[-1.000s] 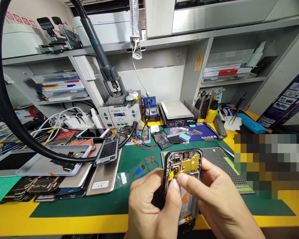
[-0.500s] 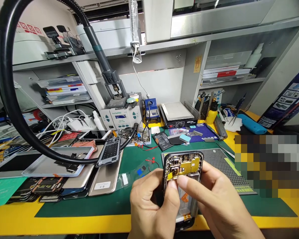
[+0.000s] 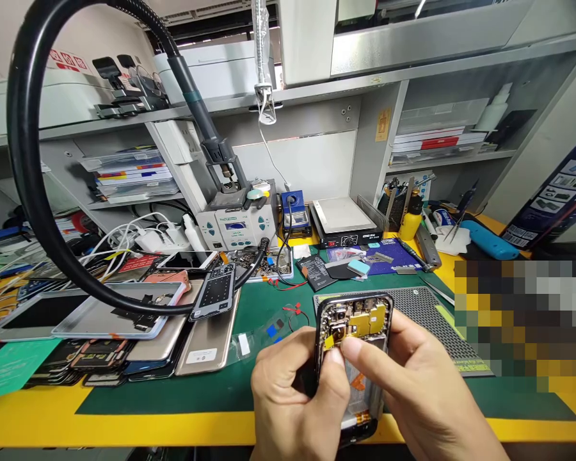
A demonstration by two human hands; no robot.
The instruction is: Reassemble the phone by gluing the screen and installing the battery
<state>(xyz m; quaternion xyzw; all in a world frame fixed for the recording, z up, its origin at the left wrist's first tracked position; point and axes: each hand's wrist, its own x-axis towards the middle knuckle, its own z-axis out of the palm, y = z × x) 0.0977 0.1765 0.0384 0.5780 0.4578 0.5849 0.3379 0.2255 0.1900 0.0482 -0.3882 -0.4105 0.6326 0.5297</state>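
Note:
An opened smartphone [image 3: 365, 320] is held upright between my two hands, its inner side facing me. Its upper part shows a gold-coloured board cover, camera modules and a yellow tab; an orange mark lies lower down in the bay. My left hand [image 3: 300, 394] is closed round the left edge, the thumb pressed on the inside below the cameras. My right hand [image 3: 422, 378] grips the right edge, its thumb tip beside the left thumb on the lower edge of the board. Both thumbs cover the spot they press.
A green mat [image 3: 249, 384] with a grey perforated pad [image 3: 427, 320] lies beneath. Stacked phones and tablets [image 3: 201, 349] fill the left, under a looping black hose [image 3: 24, 160]. Behind stand a hot-air station [image 3: 237, 224], a heating plate [image 3: 345, 218] and a loose phone battery [image 3: 317, 272].
The view has shifted slightly, so the bench appears a little further right. Both hands keep their hold on the phone, and the thumbs stay almost in place.

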